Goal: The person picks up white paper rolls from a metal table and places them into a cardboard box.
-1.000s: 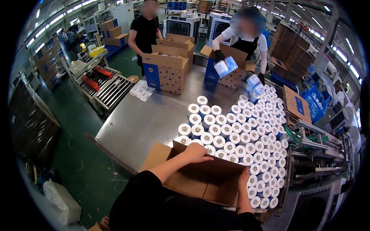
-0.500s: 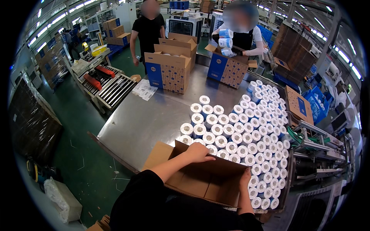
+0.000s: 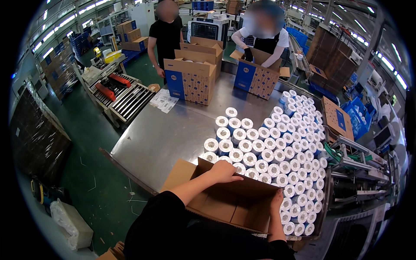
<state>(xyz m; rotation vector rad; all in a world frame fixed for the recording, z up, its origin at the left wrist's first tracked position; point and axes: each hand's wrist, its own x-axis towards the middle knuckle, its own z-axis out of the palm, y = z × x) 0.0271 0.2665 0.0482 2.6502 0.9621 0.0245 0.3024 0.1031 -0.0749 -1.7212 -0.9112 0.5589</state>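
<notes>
Co-worker's glove lowered to box, left hand, right hand curled on carton

Factory packing hall around me: grey metal roller conveyor, silver steel table, green floor, brown-and-blue cardboard cartons, white ceiling lights.

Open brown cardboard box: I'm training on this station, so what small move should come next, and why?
I'd probably shift the left hand to a nearby white-and-blue cylindrical roll while the right hand steadies the open brown cardboard box: both hands hold its walls, rolls stand just beyond it, and only cardboard shows inside.
</notes>
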